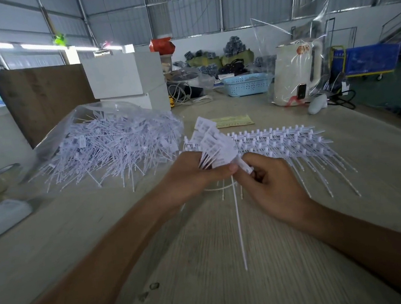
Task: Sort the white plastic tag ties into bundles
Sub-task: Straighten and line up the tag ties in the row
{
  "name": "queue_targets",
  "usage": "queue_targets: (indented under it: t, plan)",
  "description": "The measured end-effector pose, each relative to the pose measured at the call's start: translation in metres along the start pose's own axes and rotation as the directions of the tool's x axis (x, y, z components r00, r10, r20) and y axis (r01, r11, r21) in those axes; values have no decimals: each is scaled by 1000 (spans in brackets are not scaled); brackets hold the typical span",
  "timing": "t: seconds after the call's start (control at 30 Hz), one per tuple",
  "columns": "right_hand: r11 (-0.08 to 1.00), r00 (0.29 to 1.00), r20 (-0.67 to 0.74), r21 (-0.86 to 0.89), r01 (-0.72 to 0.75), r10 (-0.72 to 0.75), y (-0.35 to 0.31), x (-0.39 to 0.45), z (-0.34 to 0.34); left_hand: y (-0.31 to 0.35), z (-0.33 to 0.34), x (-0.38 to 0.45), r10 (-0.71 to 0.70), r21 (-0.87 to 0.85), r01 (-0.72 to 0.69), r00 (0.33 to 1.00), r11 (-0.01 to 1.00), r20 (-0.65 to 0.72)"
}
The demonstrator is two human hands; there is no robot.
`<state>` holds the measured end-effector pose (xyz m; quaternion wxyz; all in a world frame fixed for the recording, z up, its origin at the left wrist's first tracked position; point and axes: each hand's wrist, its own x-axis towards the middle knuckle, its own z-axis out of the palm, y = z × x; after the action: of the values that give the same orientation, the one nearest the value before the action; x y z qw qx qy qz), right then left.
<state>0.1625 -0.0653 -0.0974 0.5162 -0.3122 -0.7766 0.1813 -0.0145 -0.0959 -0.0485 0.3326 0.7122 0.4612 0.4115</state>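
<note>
At table's left, a clear plastic bag (67,132) spills a loose heap of white plastic tag ties (114,149), well apart from both hands and nearer the left. Centre: left hand (192,177) grips a fanned bundle of white tag ties (212,145), flags up and away, tails toward the person. Right hand (271,186) pinches a single white tie (238,222), its long axis running toward the person, head touching the bundle. Right: a laid-out row of tag ties (288,141) just beyond the hands.

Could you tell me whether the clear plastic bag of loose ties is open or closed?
Open: the clear bag gapes on its side, and loose ties spill onto the table.
</note>
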Motion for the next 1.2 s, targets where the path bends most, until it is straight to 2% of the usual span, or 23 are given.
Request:
queue_targets:
  t: [0.17,0.33,0.5,0.57,0.6,0.67,0.73,0.77,0.8,0.87,1.0,1.2]
  plan:
    - [993,999,-9,113,-29,31,-4,1,-2,9,-5,0,-23,-42,20,998,999,-61]
    - [1000,999,-38,20,17,-16,-5,-3,-1,9,2,-3,-7,-136,7,1000,991,0]
    - [985,993,-50,-145,96,-104,-9,0,-3,7,5,-1,-49,-163,27,990,986,-132]
    - [987,995,-29,-133,93,-97,-8,0,-3,10,4,0,19,-77,-33,984,996,-177]
    - [994,997,-13,-84,68,-70,-7,0,-2,10,3,0,79,39,-73,978,997,-194]
    - [997,998,50,71,-30,27,-7,1,-2,8,0,1,242,388,-152,951,909,-194]
    - [973,987,134,202,-116,89,-9,4,-3,6,-3,-1,422,684,-208,893,699,-159]
    - [962,981,175,244,-124,82,-9,5,-4,7,-4,-4,483,763,-231,868,604,-119]
    - [956,976,208,269,-120,64,-10,5,-5,8,-4,-6,517,805,-249,852,539,-82]
    - [938,965,257,321,-134,50,-10,4,-5,8,-4,-8,543,830,-280,839,483,-33]
    - [867,948,301,441,-231,99,-7,2,-6,6,-5,-7,499,813,-296,867,502,7]
    - [763,865,451,473,-440,220,3,4,-9,-1,-6,-5,524,912,-271,849,308,76]
